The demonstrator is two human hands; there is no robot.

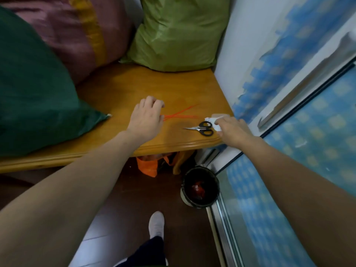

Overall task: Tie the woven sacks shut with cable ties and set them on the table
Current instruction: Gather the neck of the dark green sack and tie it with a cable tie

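Three sacks [179, 33] crowd the wooden table [125, 89].
Left hand [145, 118] pinches the orange cable ties [183, 113]; right hand [234, 132] touches white paper [209, 119] beside scissors [204, 129], grip unclear.

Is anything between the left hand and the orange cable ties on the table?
Nothing visible does. The left hand is over the near ends of the orange cable ties on the table; whether it grips them cannot be told. The scissors lie off to the right, clear of that path.
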